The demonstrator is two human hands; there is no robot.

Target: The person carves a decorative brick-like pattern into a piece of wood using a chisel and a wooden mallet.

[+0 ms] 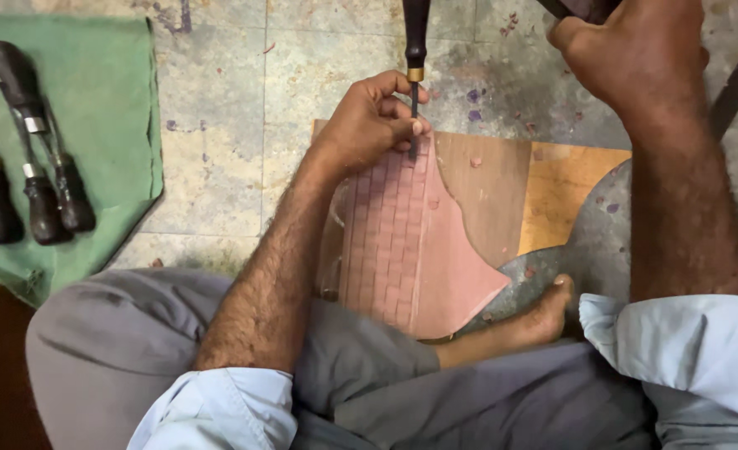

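My left hand (375, 121) grips a chisel (416, 50) with a dark wooden handle and brass ferrule, its blade tip set on the upper edge of a reddish carved wooden piece (411, 242) cut with a grid pattern. My right hand (635, 54) is raised at the top right, closed round a dark handle (581, 8) that is mostly out of frame. The carved piece lies on the floor between my legs, over a brown board (490, 192).
A green cloth (102, 108) at the left holds several dark-handled chisels (40, 158). My bare foot (544, 317) rests by the carved piece's lower right corner. An orange board (565, 196) and a grey curved slab (598, 242) lie to the right.
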